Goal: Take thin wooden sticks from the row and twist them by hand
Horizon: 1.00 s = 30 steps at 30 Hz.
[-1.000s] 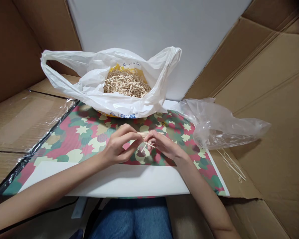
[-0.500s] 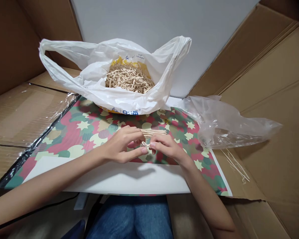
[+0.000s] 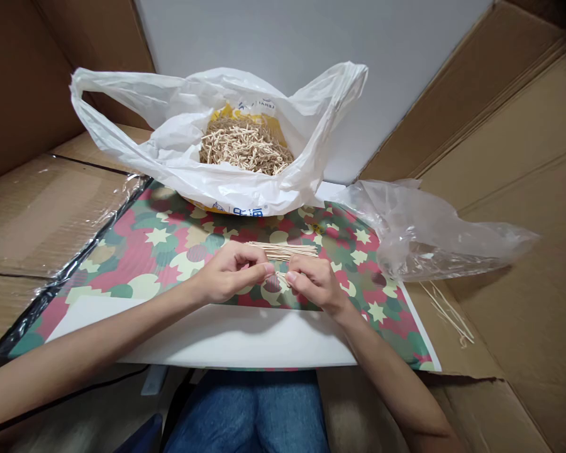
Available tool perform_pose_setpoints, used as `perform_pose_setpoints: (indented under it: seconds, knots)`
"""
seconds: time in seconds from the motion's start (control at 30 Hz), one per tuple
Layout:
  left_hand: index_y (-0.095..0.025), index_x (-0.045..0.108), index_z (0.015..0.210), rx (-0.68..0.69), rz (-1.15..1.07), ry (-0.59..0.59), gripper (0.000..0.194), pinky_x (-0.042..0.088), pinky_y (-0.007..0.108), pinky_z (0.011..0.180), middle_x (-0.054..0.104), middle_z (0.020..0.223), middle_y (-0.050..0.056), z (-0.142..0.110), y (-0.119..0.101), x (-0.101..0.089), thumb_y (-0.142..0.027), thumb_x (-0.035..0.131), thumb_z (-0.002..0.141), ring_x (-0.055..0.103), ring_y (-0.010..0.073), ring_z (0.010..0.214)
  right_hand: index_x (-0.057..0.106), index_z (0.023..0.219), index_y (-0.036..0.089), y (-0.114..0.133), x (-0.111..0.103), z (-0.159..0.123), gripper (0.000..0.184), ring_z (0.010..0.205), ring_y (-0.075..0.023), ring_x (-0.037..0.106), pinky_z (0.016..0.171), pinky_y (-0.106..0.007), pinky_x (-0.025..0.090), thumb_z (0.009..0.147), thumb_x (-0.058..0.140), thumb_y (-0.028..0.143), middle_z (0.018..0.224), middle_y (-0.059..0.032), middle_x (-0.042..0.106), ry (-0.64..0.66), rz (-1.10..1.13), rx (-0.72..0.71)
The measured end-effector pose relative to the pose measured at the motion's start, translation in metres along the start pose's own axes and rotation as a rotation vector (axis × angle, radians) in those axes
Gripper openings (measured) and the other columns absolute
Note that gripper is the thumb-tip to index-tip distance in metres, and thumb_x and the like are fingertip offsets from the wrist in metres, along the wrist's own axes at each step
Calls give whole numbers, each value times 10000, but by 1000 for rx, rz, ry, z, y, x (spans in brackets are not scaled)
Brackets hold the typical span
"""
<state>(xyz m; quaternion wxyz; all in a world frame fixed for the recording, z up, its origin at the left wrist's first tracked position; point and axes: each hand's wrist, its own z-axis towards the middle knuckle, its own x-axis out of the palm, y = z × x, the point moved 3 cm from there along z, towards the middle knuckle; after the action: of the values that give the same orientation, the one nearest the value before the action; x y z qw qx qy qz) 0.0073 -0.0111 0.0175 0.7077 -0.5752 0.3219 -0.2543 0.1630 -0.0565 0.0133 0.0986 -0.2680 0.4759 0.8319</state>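
Observation:
My left hand (image 3: pixel 231 275) and my right hand (image 3: pixel 315 284) meet fingertip to fingertip above the patterned mat. A flat bundle of thin wooden sticks (image 3: pixel 285 250) lies across the far side of my fingers, and both hands seem to pinch it. A few short stick ends (image 3: pixel 283 278) show below my fingers, partly hidden. Beyond the hands, a white plastic bag (image 3: pixel 179 138) holds a heap of pale wooden sticks (image 3: pixel 245 148) in a yellow package (image 3: pixel 226 115).
A mat printed with pink, green and cream stars (image 3: pixel 155 251) lies on a white board (image 3: pixel 217 336). A crumpled clear plastic bag (image 3: pixel 429 236) sits to the right, and loose sticks (image 3: pixel 446 311) lie on cardboard (image 3: pixel 490 189). Cardboard sheets surround the area.
My hands have drawn closer together, and the bundle now spreads wider across them. The crossed sticks below my fingers are mostly covered. The view has shifted slightly.

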Motion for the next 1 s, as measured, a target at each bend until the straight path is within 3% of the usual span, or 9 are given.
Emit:
perform_pose_setpoints:
  seconds: [0.27, 0.37, 0.47, 0.57, 0.7, 0.77, 0.83, 0.9, 1.0]
  knots:
    - [-117, 478, 513, -45, -50, -33, 340, 240, 190, 422, 374, 461, -38, 1, 6, 1, -328, 550, 769, 322, 53, 432, 422, 545, 190, 3, -1, -3, 276, 493, -95, 400, 516, -239, 319, 820, 413, 203, 513, 34, 442, -63, -53, -16]
    - [-115, 495, 536, -84, -28, 27, 339, 237, 191, 426, 384, 468, -36, 2, 7, -3, -354, 545, 772, 319, 57, 440, 445, 560, 189, -2, -3, -2, 264, 497, -96, 413, 520, -239, 324, 821, 426, 221, 526, 34, 456, -32, -21, 44]
    - [-118, 505, 566, -86, -25, 45, 341, 295, 201, 479, 432, 521, -19, 7, 7, -15, -380, 522, 784, 376, 77, 499, 484, 599, 185, -14, -9, -1, 249, 531, -104, 465, 544, -240, 360, 831, 444, 266, 579, 23, 494, 2, 103, 157]
    - [-116, 526, 591, -27, -69, -35, 364, 332, 225, 560, 480, 582, 2, 13, 8, -30, -400, 455, 806, 422, 100, 565, 507, 647, 180, -23, -14, 0, 236, 562, -114, 514, 553, -245, 402, 835, 463, 317, 640, 11, 510, -5, 314, 248]
    - [-119, 533, 613, -61, -101, -89, 405, 328, 235, 582, 451, 579, -6, 18, 15, -36, -447, 412, 818, 390, 104, 565, 527, 681, 180, -12, -20, 4, 252, 585, -117, 527, 596, -259, 432, 851, 440, 343, 663, 7, 520, -10, 441, 273]
    - [-128, 511, 604, -83, -83, -121, 402, 326, 229, 575, 435, 581, -14, 19, 19, -35, -463, 422, 808, 382, 103, 563, 541, 672, 183, 5, -22, 11, 263, 598, -124, 531, 616, -265, 437, 857, 434, 337, 651, 5, 534, 102, 425, 263]
    - [-132, 495, 586, -72, -39, -140, 396, 328, 225, 567, 418, 558, -20, 20, 23, -35, -467, 446, 792, 387, 104, 554, 548, 644, 190, 21, -21, 27, 262, 604, -138, 536, 615, -271, 440, 832, 483, 361, 624, 4, 550, 349, 347, 244]
    - [-132, 489, 577, -61, 9, -144, 387, 332, 222, 557, 422, 544, -23, 22, 27, -36, -467, 480, 771, 395, 103, 539, 542, 656, 201, 29, -25, 53, 288, 615, -150, 540, 619, -277, 443, 823, 480, 428, 622, 1, 564, 434, 221, 228]
    - [-124, 513, 608, -38, 77, -149, 392, 343, 217, 548, 446, 551, -14, 24, 34, -38, -468, 456, 786, 419, 105, 539, 499, 860, 205, 24, -46, 105, 377, 687, -154, 544, 672, -284, 433, 894, 259, 493, 707, -12, 572, 32, 23, 248]
